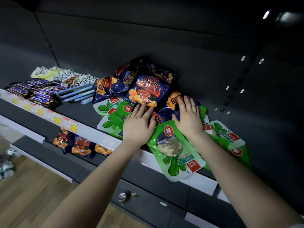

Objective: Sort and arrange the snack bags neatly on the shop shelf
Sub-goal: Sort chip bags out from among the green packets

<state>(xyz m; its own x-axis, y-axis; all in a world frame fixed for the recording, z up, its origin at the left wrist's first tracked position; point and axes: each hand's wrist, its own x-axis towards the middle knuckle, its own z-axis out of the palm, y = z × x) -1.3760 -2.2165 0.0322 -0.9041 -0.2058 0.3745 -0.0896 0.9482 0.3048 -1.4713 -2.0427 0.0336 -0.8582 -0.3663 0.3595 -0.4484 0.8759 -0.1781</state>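
Observation:
A loose heap of snack bags lies in the middle of the dark shelf [79, 112]. Dark blue chip bags [148, 89] are piled at the back. Green pouches [113, 117] are spread at the front. One green pouch [174, 150] hangs over the shelf's front edge. My left hand [139, 122] lies flat, fingers apart, on the lower edge of a blue chip bag and a green pouch. My right hand [189, 116] rests flat on another blue chip bag [172, 99], above green pouches [228, 137] at the right. Neither hand grips anything.
Chocolate bars [36, 94] and white wrapped bars [65, 78] lie stacked at the shelf's left. Price tags [69, 124] line the front rail. A few blue chip bags [80, 145] sit on the shelf below. A drawer lock [122, 196] is lower down, above the wooden floor.

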